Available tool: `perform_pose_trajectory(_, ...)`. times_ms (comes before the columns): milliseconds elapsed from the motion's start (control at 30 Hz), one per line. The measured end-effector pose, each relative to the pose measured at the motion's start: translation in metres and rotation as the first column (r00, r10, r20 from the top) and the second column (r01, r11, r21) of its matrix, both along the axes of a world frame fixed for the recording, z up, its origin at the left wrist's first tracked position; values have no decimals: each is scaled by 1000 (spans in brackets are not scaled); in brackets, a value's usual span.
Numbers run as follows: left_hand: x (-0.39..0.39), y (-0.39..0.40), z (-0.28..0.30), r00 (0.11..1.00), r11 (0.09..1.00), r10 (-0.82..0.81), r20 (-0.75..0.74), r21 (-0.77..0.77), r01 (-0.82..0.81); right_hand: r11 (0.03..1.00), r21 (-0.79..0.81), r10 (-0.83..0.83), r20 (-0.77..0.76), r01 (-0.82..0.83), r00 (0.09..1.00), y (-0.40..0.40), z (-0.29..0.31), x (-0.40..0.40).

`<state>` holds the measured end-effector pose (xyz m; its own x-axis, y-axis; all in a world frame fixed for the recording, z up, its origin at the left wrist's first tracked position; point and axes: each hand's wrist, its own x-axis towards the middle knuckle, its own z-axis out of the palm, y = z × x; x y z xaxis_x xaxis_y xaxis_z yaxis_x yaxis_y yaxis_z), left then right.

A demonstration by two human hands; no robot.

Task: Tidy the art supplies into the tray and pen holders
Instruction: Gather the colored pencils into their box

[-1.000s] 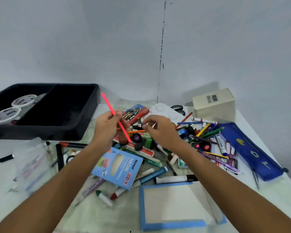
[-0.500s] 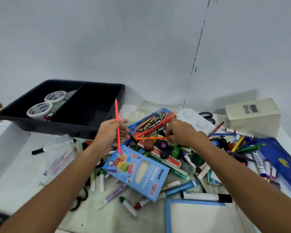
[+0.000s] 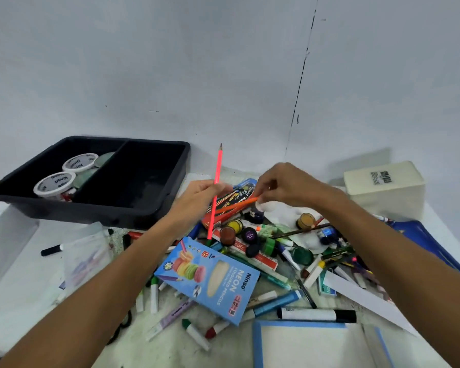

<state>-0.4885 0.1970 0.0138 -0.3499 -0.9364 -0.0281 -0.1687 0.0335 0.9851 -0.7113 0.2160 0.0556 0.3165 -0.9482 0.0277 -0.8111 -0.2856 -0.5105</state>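
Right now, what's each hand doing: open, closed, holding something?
Left hand: grips a neon pink pencil, nearly upright.
Right hand: pinches a neon orange pencil above the pile.

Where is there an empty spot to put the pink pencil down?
The right compartment of the black tray looks bare; its left one holds two white tubs. Bare table also shows at the left, between the tray and the clear plastic bag. The pile under both hands, around the blue Neon pencil box and paint pots, is crowded.
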Motion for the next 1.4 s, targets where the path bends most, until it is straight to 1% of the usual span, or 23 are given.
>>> perform_pose_trajectory(33, -5, 2, 2, 998, 998, -64, -8, 27, 65, 1000, 27, 10, 60, -12, 998, 3, 9, -1)
perform_pose_trajectory(100, -17, 7, 3, 978, 974, -192, -78, 108, 199, 998, 65, 13, 137, -22, 990, 8, 25, -5)
perform_pose_trajectory(167, -32, 13, 1, 955, 946, -246, -165, 172, 274, 997, 82, -28, 184, 13, 982, 12, 36, -13)
perform_pose_trajectory(233, -45, 15, -3, 950, 940, -212, -230, 218, 263, 995, 63, -94, 267, 80, 959, 14, 41, -23)
perform_pose_trajectory(333, -58, 14, -8, 951, 927, -154, -267, 295, 233, 968, -15, -217, 450, 250, 866, 19, 37, -48)
perform_pose_trajectory(400, -63, 13, -11, 954, 915, -130, -269, 337, 220, 934, -13, -306, 487, 357, 818, 25, 26, -72)
perform_pose_trajectory(433, -65, 13, -13, 957, 912, -124, -261, 350, 213, 921, 1, -347, 458, 390, 818, 28, 18, -85)
perform_pose_trajectory(467, -68, 12, -15, 959, 910, -125, -254, 356, 212, 910, 9, -383, 396, 414, 835, 32, 8, -98)
perform_pose_trajectory(533, -74, 12, -19, 957, 905, -143, -252, 358, 229, 897, 6, -432, 213, 441, 876, 37, -13, -120)
perform_pose_trajectory(567, -77, 11, -21, 955, 902, -153, -256, 358, 240, 895, 6, -443, 133, 447, 886, 39, -23, -128)
perform_pose_trajectory(633, -83, 11, -24, 952, 898, -165, -259, 361, 254, 905, 22, -425, 31, 425, 904, 38, -40, -138)
perform_pose_trajectory(800, -87, 8, -30, 951, 889, -190, -243, 368, 272, 932, 143, -318, -121, 334, 940, 16, -65, -145)
perform_pose_trajectory(967, -81, 6, -33, 945, 890, -154, -288, 376, 260, 901, 300, -264, -197, 315, 944, -7, -67, -144)
perform_pose_trajectory(1067, -76, 5, -34, 945, 893, -131, -298, 379, 244, 904, 328, -199, -243, 273, 950, -11, -62, -140)
perform_pose_trajectory(1133, -74, 3, -34, 945, 895, -110, -308, 383, 229, 914, 314, -180, -253, 256, 951, -11, -55, -137)
perform_pose_trajectory(1200, -73, 2, -33, 940, 894, -81, -331, 394, 216, 940, 238, -200, -194, 244, 960, -8, -42, -135)
perform_pose_trajectory(1233, -73, 1, -32, 937, 895, -64, -343, 396, 206, 956, 174, -217, -122, 236, 968, -6, -33, -133)
perform_pose_trajectory(1300, -75, 1, -29, 931, 906, -31, -363, 383, 179, 967, 26, -254, 79, 253, 964, -1, -14, -124)
perform_pose_trajectory(1333, -76, 0, -27, 926, 915, -14, -377, 369, 163, 961, -21, -267, 213, 277, 940, 2, -6, -117)
perform_pose_trajectory(1367, -78, 0, -25, 920, 924, -2, -392, 350, 151, 954, -25, -268, 370, 298, 890, 6, 2, -110)
perform_pose_trajectory(1400, -80, 0, -23, 916, 933, -1, -402, 329, 146, 953, 6, -262, 519, 303, 814, 9, 7, -101)
